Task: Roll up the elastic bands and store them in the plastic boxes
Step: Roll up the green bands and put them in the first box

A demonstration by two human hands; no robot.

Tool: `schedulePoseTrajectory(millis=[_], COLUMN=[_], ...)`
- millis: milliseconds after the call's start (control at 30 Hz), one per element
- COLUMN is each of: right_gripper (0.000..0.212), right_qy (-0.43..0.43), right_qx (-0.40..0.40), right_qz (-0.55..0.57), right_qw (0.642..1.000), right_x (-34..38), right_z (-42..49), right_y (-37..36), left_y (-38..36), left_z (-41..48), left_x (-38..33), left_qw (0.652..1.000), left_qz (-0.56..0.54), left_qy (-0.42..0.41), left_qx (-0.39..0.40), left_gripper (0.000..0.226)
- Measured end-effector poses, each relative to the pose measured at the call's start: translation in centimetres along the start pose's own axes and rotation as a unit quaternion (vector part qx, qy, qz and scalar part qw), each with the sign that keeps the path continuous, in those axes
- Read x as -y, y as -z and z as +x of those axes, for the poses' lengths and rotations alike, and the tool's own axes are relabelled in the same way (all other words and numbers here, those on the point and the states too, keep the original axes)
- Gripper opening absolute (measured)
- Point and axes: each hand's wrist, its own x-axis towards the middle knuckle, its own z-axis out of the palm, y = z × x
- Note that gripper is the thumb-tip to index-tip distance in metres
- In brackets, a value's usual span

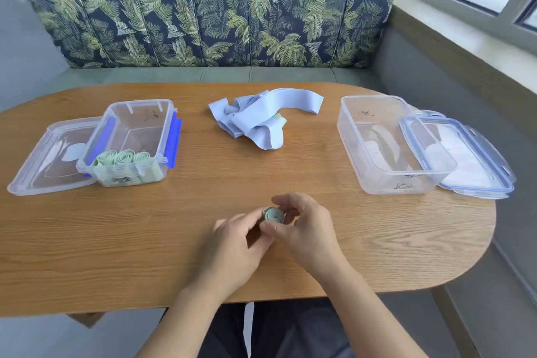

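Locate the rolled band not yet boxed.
Head view: the roll is low centre, pinched between the left hand and right hand at the table's near middle, nearer than the blue bands.

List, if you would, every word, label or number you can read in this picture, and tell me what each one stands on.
Left box: dark handwritten marks on its far and near walls, too blurred to read.
Right box: dark scribbles on its far and near walls, also too small and blurred to read.
No printed word, brand, number or sign can be read anywhere else.
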Motion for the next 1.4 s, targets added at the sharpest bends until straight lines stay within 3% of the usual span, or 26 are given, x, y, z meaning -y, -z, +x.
schedulePoseTrajectory(millis=[67,200,267,533,800,933,1033,1400], right_gripper=[0.034,0.016,0.013,0.003,0.005,0.001,0.004,0.003], right_qy=[-0.011,-0.09,-0.096,-0.051,-0.024,-0.029,-0.049,-0.093], right_qx=[0.013,0.046,0.041,-0.029,-0.071,-0.022,0.002,0.032], right_qz=[0.017,0.229,0.253,0.201,0.181,0.227,0.201,0.245], right_qw=[1.0,0.968,0.962,0.978,0.981,0.973,0.978,0.964], right_x=[-0.1,-0.8,-1.2,-1.7,-2.1,-1.6,-1.6,-0.4], right_z=[0.1,-0.1,-0.3,-0.2,-0.3,-0.4,-0.1,-0.1], right_y=[-0.4,-0.5,-0.8,-2.1,-2.8,-2.3,-2.3,-2.1], left_y=[-0.3,-0.4,-0.5,-0.9,-1.2,-1.5,-1.8,-1.5], left_z=[-0.3,-0.5,-0.7,-1.1,-1.2,-1.0,-0.8,-1.0], left_x=[0.2,0.2,0.1,0.6,0.4,1.0,1.3,0.4], left_qw=[0.999,0.998,0.998,0.996,0.984,0.986,0.987,0.985], left_qz=[-0.036,-0.035,-0.006,0.031,0.061,0.075,0.07,0.053], left_qy=[-0.004,-0.007,-0.002,-0.01,-0.059,-0.058,-0.06,-0.054], left_qx=[-0.024,-0.056,-0.068,-0.087,-0.153,-0.135,-0.132,-0.156], left_gripper=[0.035,0.036,0.036,0.038,0.03,0.039,0.042,0.034])
